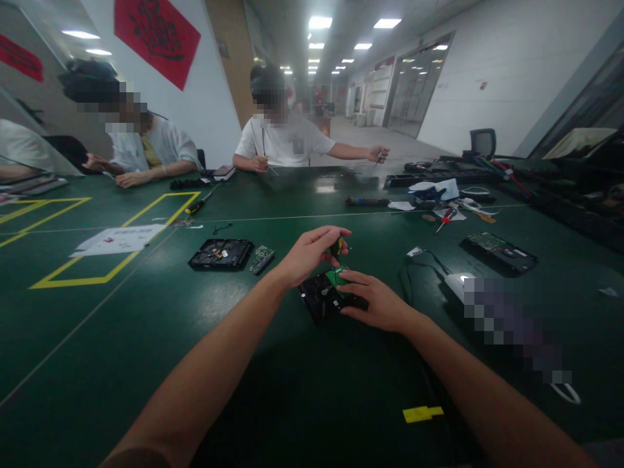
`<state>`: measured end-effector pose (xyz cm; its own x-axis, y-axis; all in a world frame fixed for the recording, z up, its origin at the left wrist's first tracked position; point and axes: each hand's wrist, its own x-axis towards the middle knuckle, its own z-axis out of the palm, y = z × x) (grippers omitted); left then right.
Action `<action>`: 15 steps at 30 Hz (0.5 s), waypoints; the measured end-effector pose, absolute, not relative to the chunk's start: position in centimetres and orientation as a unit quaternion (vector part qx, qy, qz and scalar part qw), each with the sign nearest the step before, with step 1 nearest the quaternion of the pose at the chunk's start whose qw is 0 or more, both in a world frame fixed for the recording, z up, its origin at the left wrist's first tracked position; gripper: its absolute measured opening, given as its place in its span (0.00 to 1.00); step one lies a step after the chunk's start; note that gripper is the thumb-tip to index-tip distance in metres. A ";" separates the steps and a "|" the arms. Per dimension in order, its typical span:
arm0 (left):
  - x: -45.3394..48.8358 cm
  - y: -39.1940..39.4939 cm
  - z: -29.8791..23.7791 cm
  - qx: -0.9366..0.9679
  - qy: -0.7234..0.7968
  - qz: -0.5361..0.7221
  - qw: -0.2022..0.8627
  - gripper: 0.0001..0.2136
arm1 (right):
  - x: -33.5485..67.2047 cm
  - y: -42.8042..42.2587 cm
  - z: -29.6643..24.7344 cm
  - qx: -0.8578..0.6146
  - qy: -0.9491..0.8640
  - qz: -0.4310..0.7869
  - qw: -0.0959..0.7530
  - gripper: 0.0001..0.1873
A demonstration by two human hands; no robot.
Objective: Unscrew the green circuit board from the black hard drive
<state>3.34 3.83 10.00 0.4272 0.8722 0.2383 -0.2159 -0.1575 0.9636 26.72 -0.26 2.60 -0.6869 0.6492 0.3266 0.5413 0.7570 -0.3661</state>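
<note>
A black hard drive (322, 298) lies on the green table (146, 338) in front of me, with a green circuit board (336, 276) on top of it. My right hand (375, 300) rests on the drive, fingers pressed down on its right side and touching the board. Just above the drive, my left hand (312, 252) is closed around a small screwdriver (338, 246) with a black and yellow handle, its tip pointing down toward the board.
Another opened hard drive (220, 253) and a loose circuit board (262, 259) lie to the left. A third drive (498, 251), tools and cables sit at right. A yellow tag (422, 413) lies near me. Two people sit across the table.
</note>
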 end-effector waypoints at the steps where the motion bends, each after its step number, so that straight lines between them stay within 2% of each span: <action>1: 3.3 3.8 10.0 0.587 0.268 0.463 0.607 0.17 | 26.7 -0.2 2.5 -0.326 -0.910 0.122 0.224 0.23; 6: 3.1 3.9 10.4 0.589 0.290 0.468 0.591 0.14 | 26.7 -0.3 2.4 -0.323 -0.909 0.123 0.233 0.23; 15: 3.5 3.4 10.4 0.601 0.308 0.476 0.563 0.16 | 26.7 -0.4 2.5 -0.330 -0.905 0.132 0.234 0.24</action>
